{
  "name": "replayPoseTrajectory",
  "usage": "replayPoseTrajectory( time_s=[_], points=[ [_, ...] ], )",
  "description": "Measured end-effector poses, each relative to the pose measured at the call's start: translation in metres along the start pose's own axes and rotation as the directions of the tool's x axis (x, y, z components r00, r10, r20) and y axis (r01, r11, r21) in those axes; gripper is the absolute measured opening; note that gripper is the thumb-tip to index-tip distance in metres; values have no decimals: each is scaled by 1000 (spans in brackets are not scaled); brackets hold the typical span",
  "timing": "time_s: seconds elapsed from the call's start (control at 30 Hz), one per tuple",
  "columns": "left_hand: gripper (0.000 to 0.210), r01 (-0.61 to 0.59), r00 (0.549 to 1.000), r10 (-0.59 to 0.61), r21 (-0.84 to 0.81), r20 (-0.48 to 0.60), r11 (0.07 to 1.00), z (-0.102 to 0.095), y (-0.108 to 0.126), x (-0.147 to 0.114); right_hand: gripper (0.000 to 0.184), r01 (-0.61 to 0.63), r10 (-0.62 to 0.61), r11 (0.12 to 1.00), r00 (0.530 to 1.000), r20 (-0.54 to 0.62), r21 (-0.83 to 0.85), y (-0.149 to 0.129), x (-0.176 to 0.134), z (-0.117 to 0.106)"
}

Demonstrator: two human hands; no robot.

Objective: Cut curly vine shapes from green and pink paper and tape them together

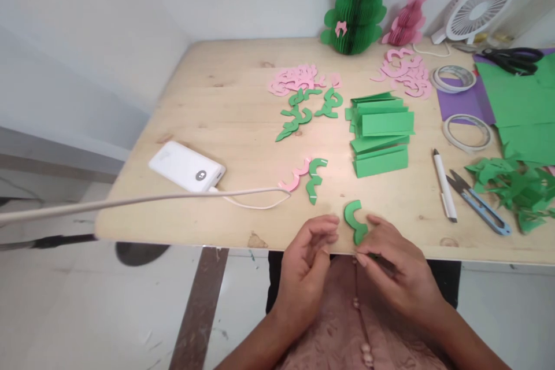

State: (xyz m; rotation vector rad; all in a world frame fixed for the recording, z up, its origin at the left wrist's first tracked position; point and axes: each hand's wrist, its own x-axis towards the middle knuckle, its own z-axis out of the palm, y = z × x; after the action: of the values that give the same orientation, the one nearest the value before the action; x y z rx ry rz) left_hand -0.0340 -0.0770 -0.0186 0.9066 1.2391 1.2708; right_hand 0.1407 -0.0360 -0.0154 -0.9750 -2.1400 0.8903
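Note:
At the table's front edge, a wavy green paper cutout (354, 219) juts out from my right hand (394, 263), whose thumb and fingers close on its lower end. The hand hides the rest of that piece. Just left of the cutout, my left hand (306, 269) is loosely curled, thumb apart from the fingers, with nothing seen in it. Farther in lie a similar scalloped green strip (315, 182) and a pink scalloped strip (295, 176), side by side. Folded green paper strips (385, 124) stand stacked beyond my right hand.
A white power bank (186, 166) with a cable (130, 202) lies left. Behind are green cutouts (295, 121), pink cutouts (295, 78), a green paper rabbit (358, 14) and a pink one (407, 20). Right: tape rolls (468, 133), a pen (444, 185), blue snips (481, 205), green scraps (520, 191).

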Motion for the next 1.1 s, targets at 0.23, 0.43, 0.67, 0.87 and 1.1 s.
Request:
replayPoseTrajectory(
  time_s=[0.23, 0.43, 0.67, 0.87, 1.1],
  points=[
    [31, 292, 956, -264, -375, 127, 880, 0, 20, 3, 11, -221, 249, 932, 966, -65, 288, -10, -3, -2],
    [39, 350, 935, -268, -469, 234, 811, 6, 27, 5, 8, -378, 426, 815, 905, -11, 439, -13, 1, 0],
    [36, 322, 943, -215, -536, 254, 781, 10, 31, 9, 11, -454, 532, 660, 845, 55, 598, -10, 5, -3],
    [35, 310, 946, -198, -535, 258, 786, 13, 36, 10, 6, -399, 554, 517, 830, 60, 758, -4, 9, 0],
    [31, 291, 943, -146, -534, 298, 794, 17, 36, 12, 11, -370, 659, 439, 752, -13, 819, -11, 25, 3]
  ],
)
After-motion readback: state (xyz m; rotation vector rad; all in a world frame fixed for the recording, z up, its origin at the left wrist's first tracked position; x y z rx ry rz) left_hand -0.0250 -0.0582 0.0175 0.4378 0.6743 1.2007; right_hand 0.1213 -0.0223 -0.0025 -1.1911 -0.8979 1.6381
